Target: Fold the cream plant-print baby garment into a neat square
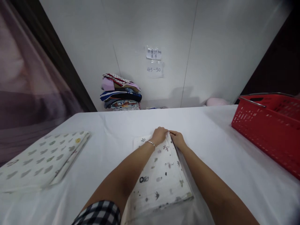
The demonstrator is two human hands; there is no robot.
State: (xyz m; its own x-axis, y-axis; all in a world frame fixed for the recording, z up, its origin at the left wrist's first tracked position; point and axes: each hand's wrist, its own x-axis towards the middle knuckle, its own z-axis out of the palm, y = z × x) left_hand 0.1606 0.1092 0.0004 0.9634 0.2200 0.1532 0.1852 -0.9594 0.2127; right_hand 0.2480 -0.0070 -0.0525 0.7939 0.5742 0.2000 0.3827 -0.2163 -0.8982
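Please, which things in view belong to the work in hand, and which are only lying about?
Belonging:
printed cloth, held at its far end
left hand
right hand
white table cover beneath

Seemingly lying about:
other folded cloth
red basket
fabric stack

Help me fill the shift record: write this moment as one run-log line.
left hand: at far edge of patterned cloth; right hand: at same edge; patterned cloth: folded, on white surface; red basket: on right
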